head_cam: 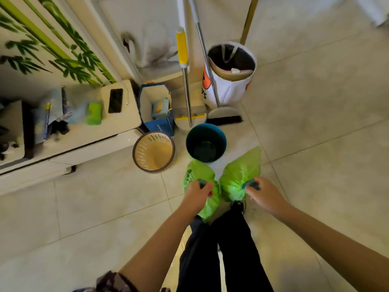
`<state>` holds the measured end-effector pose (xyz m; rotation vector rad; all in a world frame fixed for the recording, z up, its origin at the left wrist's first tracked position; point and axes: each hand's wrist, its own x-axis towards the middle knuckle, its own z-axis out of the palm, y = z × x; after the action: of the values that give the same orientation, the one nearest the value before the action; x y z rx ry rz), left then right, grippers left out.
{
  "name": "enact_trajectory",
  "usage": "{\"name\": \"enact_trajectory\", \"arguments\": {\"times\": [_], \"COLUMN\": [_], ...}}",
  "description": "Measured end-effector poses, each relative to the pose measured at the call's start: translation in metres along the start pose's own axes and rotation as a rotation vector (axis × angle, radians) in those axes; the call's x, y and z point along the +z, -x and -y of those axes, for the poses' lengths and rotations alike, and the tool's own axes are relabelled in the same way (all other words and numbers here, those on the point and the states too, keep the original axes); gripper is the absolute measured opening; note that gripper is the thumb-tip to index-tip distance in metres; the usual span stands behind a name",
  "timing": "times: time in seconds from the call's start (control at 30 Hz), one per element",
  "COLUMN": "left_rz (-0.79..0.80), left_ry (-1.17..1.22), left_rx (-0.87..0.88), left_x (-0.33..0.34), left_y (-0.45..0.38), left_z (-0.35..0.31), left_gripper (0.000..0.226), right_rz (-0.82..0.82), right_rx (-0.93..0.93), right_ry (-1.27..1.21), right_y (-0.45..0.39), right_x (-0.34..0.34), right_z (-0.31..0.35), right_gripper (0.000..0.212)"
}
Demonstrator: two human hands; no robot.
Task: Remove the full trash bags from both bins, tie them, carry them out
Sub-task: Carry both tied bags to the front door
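Hands (229,191), bags (239,175); beyond, perhaps-empty bins (206,142).

two bags (240,175) before two bins (154,151), side by side

Soft, warm indoor light; blurred, bowed edges.

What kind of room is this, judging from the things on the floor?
Probably a utility corner of a home: a broom and a mop lean against the wall, two small emptied bins stand on the tiled floor, beside a white cabinet.
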<state>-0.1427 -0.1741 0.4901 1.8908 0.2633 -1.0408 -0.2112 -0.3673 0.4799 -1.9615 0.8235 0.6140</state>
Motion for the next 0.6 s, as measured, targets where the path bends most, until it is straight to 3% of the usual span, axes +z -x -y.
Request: {"name": "enact_trajectory", "arguments": {"times": [0.07,0.23,0.37,0.6], "left_rz": [0.005,-0.021,0.046,0.171], "left_ry": [-0.033,-0.117,-0.175,-0.284], "left_rx": [0.005,0.126,0.296,0.414], "left_x": [0.012,0.044,0.081,0.167], "left_y": [0.018,0.056,0.081,0.101], "left_z": [-0.019,-0.071,-0.106,-0.154], "left_gripper": [0.019,0.028,0.026,0.024], "right_rz": [-0.087,-0.311,-0.493,-0.738], "right_rx": [-0.001,-0.016,-0.011,0.070], "right_ry": [-0.012,-0.056,-0.097,-0.225], "right_y": [0.024,0.080,0.113,0.154], "right_x": [-0.014,-0.058,-0.094,-0.165], "right_z": [-0.003,-0.012,-0.029,-0.086], "right_gripper": [0.016,0.016,0.010,0.013]}}
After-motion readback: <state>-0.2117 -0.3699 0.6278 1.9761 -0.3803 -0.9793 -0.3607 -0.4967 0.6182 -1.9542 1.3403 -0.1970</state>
